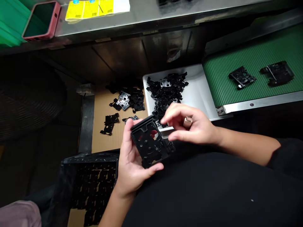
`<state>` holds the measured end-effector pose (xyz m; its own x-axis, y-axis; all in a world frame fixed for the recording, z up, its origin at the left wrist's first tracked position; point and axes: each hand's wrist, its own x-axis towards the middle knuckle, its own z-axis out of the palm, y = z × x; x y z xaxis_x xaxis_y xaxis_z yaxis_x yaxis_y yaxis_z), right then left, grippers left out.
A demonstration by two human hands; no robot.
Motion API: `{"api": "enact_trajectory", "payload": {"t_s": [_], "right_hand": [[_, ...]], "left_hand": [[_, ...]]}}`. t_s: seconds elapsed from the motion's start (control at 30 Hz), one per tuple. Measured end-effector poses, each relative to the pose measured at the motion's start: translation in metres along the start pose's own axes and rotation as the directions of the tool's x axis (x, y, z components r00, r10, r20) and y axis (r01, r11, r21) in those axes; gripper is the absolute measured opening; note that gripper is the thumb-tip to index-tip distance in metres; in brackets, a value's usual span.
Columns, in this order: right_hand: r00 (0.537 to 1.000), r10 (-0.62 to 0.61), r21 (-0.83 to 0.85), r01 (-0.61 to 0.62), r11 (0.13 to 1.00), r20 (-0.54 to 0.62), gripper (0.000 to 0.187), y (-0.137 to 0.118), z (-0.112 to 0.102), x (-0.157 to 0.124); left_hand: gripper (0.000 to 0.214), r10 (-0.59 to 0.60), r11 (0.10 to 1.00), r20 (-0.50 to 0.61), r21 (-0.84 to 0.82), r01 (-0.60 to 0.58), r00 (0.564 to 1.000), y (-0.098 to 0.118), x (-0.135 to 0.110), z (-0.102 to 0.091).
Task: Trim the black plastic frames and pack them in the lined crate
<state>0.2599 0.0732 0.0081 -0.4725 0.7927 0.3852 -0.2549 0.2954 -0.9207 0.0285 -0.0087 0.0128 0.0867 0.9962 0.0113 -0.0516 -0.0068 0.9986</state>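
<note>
At the far left, a pink phone (41,20) lies on a steel shelf (151,19). Low down sits a black bin (94,189), and past it is a brown card (104,126) with black parts (127,101) on it. In the middle, we hold one black frame (149,142) up over our lap. This is the step in hand. It sits in our left hand (129,160), with the thumb (153,168) pressed on its low edge and the other fingers curled behind it, mostly hidden. Our right hand (189,126) is just beside the top of the frame. Its fingers (171,113) are curved and a bit spread, not pinching. A firm hold there would call for them to close. Further right are a white tray (201,85) with a heap (165,91) of parts and a green belt (258,53) with two black pieces (276,73).
</note>
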Motion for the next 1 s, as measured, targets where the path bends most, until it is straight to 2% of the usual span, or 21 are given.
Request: {"api": "enact_trajectory", "payload": {"t_s": [0.1, 0.2, 0.33, 0.47, 0.57, 0.7, 0.83, 1.0], "right_hand": [[0.995, 0.094, -0.006, -0.094, 0.996, 0.041, 0.051, 0.002, -0.004, 0.011], [0.992, 0.072, -0.045, -0.067, 0.997, 0.101, 0.039, 0.003, -0.005, 0.017], [0.999, 0.043, -0.040, -0.044, 0.998, -0.022, 0.041, 0.002, -0.003, 0.013], [0.996, -0.058, -0.070, 0.063, 0.996, 0.065, 0.041, 0.001, 0.003, 0.004], [1.000, -0.018, -0.047, 0.019, 0.999, 0.020, 0.031, 0.000, 0.010, 0.004], [0.995, 0.054, -0.058, -0.059, 0.997, -0.086, 0.021, -0.002, 0.016, 0.011], [0.980, 0.075, -0.112, -0.097, 0.989, -0.186, 0.021, -0.003, 0.016, 0.012], [0.967, 0.139, -0.113, -0.166, 0.980, -0.216, 0.024, -0.004, 0.016, 0.007]], "left_hand": [[0.119, 0.003, 0.999, 0.065, 0.041, -0.006, 0.998, 0.002, 0.001, -0.002], [0.117, -0.002, 0.999, 0.069, 0.048, -0.002, 0.998, 0.004, 0.003, -0.002], [0.109, -0.004, 1.000, -0.017, -0.014, 0.004, 1.000, 0.007, 0.006, -0.001], [0.112, -0.029, 1.000, -0.126, -0.002, 0.029, 0.992, 0.009, 0.008, -0.001], [0.108, -0.098, 0.995, -0.160, -0.025, 0.095, 0.982, 0.011, 0.012, -0.001], [0.087, -0.237, 0.963, -0.154, -0.168, 0.211, 0.959, 0.018, 0.023, 0.005], [0.069, -0.399, 0.875, -0.075, -0.330, 0.355, 0.914, 0.022, 0.034, 0.011], [0.060, -0.485, 0.815, -0.026, -0.377, 0.441, 0.874, 0.019, 0.036, 0.014]]}}
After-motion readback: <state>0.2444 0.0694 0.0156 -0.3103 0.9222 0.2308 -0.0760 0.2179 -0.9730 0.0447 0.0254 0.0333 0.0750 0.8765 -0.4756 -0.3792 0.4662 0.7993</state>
